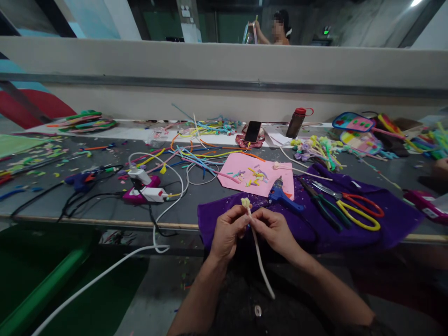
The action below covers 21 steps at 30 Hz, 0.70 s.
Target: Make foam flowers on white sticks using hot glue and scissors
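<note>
Cream stem (259,257) sits pinched between the left hand (227,232) and right hand (275,229), close together and hiding part of it; the knobbly tip (246,202) looks indistinct.

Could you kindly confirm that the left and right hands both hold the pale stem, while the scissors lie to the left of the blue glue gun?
Not quite: the scissors lie to the right of the blue glue gun, as the head view shows. The left hand and right hand do both hold the pale stem.
</note>
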Each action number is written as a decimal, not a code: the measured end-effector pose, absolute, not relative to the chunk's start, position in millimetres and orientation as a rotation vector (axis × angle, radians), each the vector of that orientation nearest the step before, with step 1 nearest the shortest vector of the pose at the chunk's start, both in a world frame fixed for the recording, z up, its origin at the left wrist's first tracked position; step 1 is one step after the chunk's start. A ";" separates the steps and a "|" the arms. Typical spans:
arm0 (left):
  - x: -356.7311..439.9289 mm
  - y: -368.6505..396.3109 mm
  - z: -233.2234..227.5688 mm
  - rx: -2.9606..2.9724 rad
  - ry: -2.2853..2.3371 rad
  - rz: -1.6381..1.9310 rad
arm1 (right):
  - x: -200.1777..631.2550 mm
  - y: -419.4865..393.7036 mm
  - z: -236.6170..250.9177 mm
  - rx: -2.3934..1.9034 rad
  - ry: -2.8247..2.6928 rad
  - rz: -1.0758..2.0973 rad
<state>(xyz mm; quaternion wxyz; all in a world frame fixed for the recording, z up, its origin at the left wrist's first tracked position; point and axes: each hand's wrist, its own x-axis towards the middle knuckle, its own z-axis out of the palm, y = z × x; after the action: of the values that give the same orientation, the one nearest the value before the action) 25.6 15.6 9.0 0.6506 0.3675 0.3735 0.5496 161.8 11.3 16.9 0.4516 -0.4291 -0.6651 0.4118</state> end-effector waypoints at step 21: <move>27.8 14.7 5.3 0.769 0.923 1.316 | 161.9 8.5 11.6 -1.092 -1.946 0.448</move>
<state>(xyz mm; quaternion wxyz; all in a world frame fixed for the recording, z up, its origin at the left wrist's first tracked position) 27.8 14.7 5.3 0.6286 0.3354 0.4030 0.5744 161.9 8.5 11.6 0.4194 -0.4354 -0.7762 0.1789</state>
